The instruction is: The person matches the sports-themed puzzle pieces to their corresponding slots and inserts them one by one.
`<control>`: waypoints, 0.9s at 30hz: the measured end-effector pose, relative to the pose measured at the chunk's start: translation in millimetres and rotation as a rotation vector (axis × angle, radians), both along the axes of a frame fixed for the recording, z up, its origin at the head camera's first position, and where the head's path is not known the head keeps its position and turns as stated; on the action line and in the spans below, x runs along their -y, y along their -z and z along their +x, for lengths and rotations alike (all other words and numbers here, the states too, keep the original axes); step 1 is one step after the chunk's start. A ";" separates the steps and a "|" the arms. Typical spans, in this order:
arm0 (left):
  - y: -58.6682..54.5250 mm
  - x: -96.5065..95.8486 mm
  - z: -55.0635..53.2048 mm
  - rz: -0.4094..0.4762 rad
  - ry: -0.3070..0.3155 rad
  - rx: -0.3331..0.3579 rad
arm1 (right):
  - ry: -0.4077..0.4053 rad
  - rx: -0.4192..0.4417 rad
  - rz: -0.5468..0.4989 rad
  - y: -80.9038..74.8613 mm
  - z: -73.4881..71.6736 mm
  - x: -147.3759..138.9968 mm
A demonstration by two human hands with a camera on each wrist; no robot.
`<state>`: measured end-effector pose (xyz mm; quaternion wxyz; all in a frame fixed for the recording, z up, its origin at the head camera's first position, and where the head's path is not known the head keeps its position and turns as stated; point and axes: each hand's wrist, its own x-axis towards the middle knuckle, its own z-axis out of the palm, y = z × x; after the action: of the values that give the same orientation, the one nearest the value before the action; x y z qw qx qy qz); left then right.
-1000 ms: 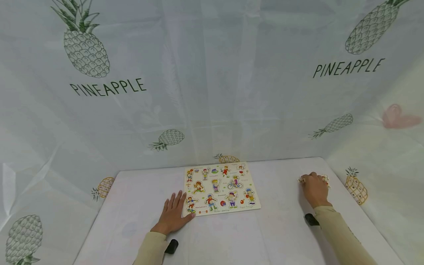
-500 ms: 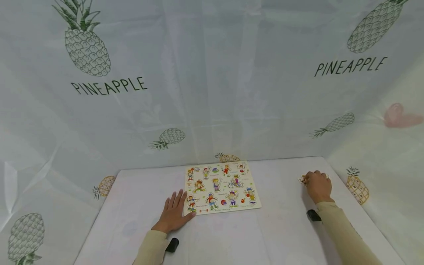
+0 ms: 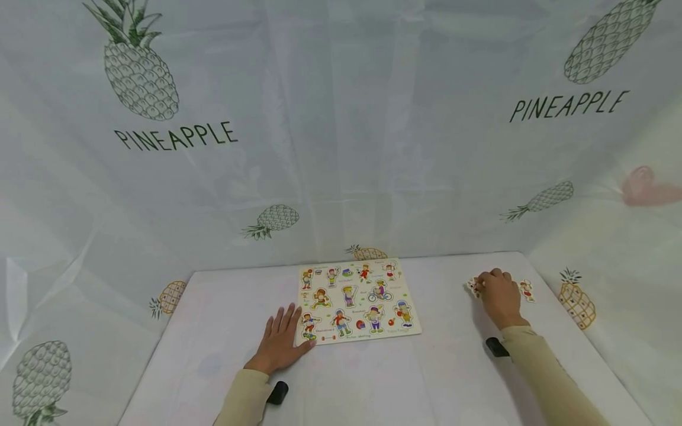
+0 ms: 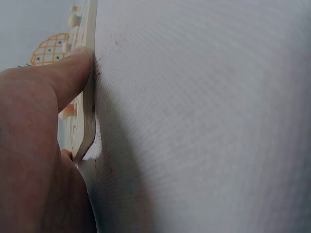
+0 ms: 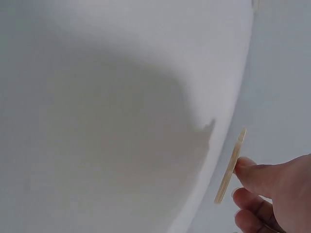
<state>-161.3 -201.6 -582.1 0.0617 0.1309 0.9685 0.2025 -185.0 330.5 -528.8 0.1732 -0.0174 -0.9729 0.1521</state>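
Note:
A wooden knob puzzle board [image 3: 364, 334] printed with children doing sports lies on the table. Fingers spread, my left hand [image 3: 277, 343] rests at its lower left corner. The thumb [image 4: 75, 73] touches the board's edge in the left wrist view. Off to the right, my right hand [image 3: 499, 296] pinches a thin wooden puzzle piece [image 5: 230, 167], which appears edge-on and raised off the table in the right wrist view. Part of that puzzle piece [image 3: 472, 286] shows left of the fingers in the head view; its figure is mostly hidden.
Another puzzle piece [image 3: 527, 290], with a figure in red and white, lies on the table to the right of my right hand. White cloth [image 3: 362, 148] with pineapple prints hangs behind the table and at both sides.
My right hand shifted slightly right, then moved left with the puzzle piece, uncovering the other piece on the table. The left hand and the board stay in place.

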 end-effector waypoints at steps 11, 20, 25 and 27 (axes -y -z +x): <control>-0.2 0.0 0.2 0.008 0.003 -0.011 | -0.117 -0.100 -0.018 -13.3 -11.9 59.3; 0.9 1.2 -0.5 -0.002 0.000 -0.003 | -0.193 -0.117 -0.021 -10.4 -30.8 116.8; 0.0 1.0 -0.2 -0.003 -0.001 0.010 | -0.220 -0.099 -0.022 -7.4 -42.3 142.3; -0.9 0.9 0.0 0.005 0.000 0.011 | -0.234 -0.106 -0.021 -6.4 -46.4 150.3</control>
<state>-161.3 -202.4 -581.2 0.0668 0.1298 0.9677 0.2056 -231.5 180.2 -522.4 0.2052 0.1023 -0.9561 0.1823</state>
